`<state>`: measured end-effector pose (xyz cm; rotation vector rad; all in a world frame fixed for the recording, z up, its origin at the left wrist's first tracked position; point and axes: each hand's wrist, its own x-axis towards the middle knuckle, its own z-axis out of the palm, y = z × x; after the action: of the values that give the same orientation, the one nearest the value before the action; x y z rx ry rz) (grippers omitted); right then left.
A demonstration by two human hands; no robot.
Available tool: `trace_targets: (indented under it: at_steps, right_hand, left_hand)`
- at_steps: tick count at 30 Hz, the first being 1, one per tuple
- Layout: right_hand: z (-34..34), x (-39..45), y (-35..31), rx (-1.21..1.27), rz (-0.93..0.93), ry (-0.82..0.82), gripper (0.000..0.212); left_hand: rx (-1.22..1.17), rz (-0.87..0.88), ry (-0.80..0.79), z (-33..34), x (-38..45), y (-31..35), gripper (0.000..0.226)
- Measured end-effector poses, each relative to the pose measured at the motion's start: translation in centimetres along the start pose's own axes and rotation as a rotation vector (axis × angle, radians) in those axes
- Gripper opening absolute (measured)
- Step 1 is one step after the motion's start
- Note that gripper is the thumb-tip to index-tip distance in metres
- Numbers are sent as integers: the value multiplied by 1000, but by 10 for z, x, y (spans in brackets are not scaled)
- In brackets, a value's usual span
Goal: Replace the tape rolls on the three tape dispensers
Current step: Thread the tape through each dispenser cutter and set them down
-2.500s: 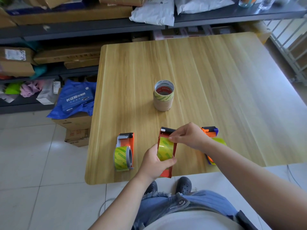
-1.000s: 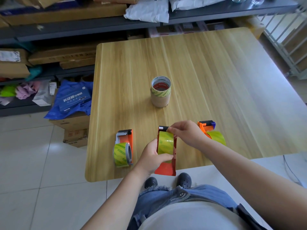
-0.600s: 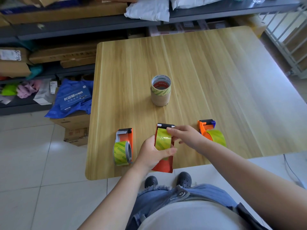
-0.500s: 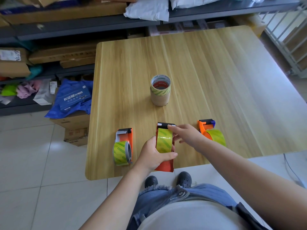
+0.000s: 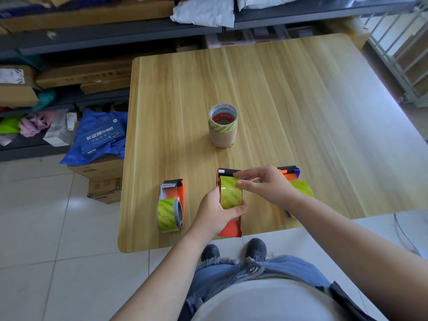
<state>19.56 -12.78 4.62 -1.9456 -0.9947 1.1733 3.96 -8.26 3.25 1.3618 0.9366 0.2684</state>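
The orange middle tape dispenser [image 5: 230, 224] with its yellow-green tape roll [image 5: 230, 193] sits in the left hand [image 5: 216, 214], fingers wrapped closed around both. The right hand [image 5: 266, 187] pinches the tape at the roll's far end.

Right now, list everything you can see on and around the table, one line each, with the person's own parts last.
table: one, light wood, centre of view.
tape dispensers: three, orange, along the near edge; left one and right one lie on the table, middle one is held.
tape rolls on dispensers: three, yellow-green, one per dispenser.
stack of rolls: one, brown cardboard below with a green-printed roll on top, table centre.
blue bag: one, on boxes left of the table.
cardboard boxes: several, brown, floor and shelves at left.
white parcels: several, top shelf.
shoes: two, dark, under the near edge.
left hand: grips the middle dispenser.
right hand: fingers at the middle dispenser's front.
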Motion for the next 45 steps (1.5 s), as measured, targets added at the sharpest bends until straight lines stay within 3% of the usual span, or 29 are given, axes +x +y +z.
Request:
trace_targets:
  at_steps: [6, 9, 12, 17, 21, 27, 31, 38, 43, 45]
  right_hand:
    - [-6, -7, -4, -153, -157, -27, 39]
    - [-8, -11, -8, -148, -163, -14, 38]
    - [-7, -14, -14, -41, -139, 80, 26]
    - [0, -23, -29, 437, 29, 148, 14]
    - [2, -31, -45, 681, 4, 170, 22]
    - [-2, -32, -61, 788, 30, 138, 27]
    - [-1, -34, -64, 861, 50, 87, 12]
    - [-2, -34, -65, 883, 70, 88, 4]
    - [-5, -34, -57, 902, -82, 32, 7]
    - [-6, -34, -50, 932, -117, 2, 24]
  left_hand:
    - [5, 9, -2, 0, 4, 3, 26]
    - [-4, 31, -4, 1, 3, 8, 20]
    - [25, 89, 22, 2, 0, 15, 16]
    - [33, 217, 92, 5, -6, 31, 26]
    - [44, 303, 113, 3, -5, 39, 32]
    - [109, 399, 136, 2, -9, 44, 50]
    - [197, 450, 168, 1, -12, 42, 60]
    - [293, 515, 187, 1, -16, 49, 54]
    - [147, 434, 160, 1, -17, 59, 47]
    - [125, 427, 177, 2, -17, 63, 41]
